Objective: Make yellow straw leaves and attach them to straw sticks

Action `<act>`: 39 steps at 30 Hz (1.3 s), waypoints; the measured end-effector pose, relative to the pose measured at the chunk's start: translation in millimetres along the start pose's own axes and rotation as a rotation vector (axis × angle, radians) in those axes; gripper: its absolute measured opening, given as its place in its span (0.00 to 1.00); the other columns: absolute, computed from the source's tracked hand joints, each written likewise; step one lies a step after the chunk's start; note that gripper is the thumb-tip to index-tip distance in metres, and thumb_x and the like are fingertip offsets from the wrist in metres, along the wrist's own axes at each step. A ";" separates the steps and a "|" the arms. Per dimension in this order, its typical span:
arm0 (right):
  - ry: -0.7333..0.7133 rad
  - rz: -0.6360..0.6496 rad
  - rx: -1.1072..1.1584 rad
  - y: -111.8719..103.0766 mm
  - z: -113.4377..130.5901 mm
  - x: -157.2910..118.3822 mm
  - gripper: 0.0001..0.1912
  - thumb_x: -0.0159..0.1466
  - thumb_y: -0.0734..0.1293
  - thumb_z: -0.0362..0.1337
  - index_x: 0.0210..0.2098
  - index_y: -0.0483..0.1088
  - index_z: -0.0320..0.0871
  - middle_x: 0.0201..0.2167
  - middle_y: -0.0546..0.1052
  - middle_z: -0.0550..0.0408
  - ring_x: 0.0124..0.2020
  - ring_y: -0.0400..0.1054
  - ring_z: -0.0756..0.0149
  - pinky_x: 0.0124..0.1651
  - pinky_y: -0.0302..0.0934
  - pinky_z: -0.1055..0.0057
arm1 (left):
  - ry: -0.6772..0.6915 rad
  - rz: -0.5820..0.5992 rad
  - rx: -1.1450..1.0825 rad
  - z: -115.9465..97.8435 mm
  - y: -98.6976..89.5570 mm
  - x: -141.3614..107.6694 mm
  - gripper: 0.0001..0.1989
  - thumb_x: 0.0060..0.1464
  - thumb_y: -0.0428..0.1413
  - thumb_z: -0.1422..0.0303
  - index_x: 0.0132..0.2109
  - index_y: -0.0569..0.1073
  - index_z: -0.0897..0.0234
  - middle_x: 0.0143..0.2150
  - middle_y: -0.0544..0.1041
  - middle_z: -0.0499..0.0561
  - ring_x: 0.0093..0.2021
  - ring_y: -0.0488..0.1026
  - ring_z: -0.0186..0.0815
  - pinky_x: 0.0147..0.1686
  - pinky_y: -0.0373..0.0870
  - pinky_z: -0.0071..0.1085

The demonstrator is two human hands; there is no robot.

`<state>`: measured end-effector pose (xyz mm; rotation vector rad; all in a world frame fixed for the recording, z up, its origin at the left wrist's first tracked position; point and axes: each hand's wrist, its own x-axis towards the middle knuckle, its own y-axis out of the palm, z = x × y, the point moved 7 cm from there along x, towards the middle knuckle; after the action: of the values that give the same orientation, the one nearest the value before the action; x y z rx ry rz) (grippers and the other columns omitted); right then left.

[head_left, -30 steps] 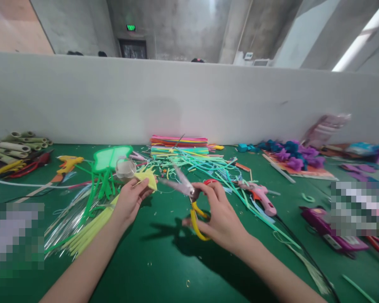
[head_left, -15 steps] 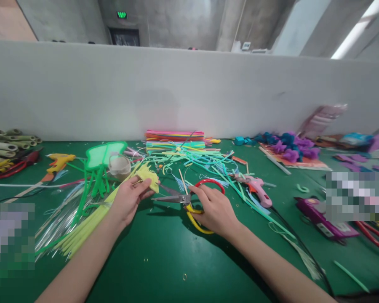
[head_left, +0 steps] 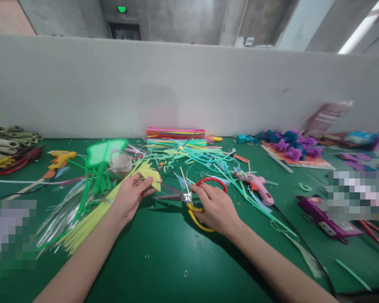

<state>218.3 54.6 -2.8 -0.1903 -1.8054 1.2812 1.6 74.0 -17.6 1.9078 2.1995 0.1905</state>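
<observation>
My left hand pinches a small yellow fuzzy piece between thumb and fingers. In my right hand are scissors with one red and one yellow handle loop. Their blades are parted and point left, with the tips close to the lower edge of the yellow piece. Whether a blade touches it I cannot tell. Under and beside my left forearm lies a bundle of yellow pipe cleaners.
Behind my hands are loose green and blue pipe cleaners and a colourful stack. A yellow glue gun lies left, a pink one right. A white cup stands beyond my left hand. A purple box lies far right.
The whole view has shifted slightly. Both hands keep nearly the same pose, and the scissor blades are still parted beside the yellow piece.
</observation>
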 end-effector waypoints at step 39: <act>0.009 -0.013 0.080 -1.6 1.7 -2.5 0.14 0.60 0.64 0.33 0.47 0.68 0.41 0.40 0.77 0.51 0.37 0.70 0.64 0.37 0.55 0.68 | 0.045 -0.057 0.014 -2.3 -10.7 6.0 0.14 0.47 0.65 0.69 0.42 0.77 0.68 0.38 0.82 0.54 0.39 0.79 0.36 0.33 0.77 0.23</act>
<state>219.1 51.2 -3.0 -0.1400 -1.7411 1.3388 -10.0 78.5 -18.4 1.8630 2.2864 0.2111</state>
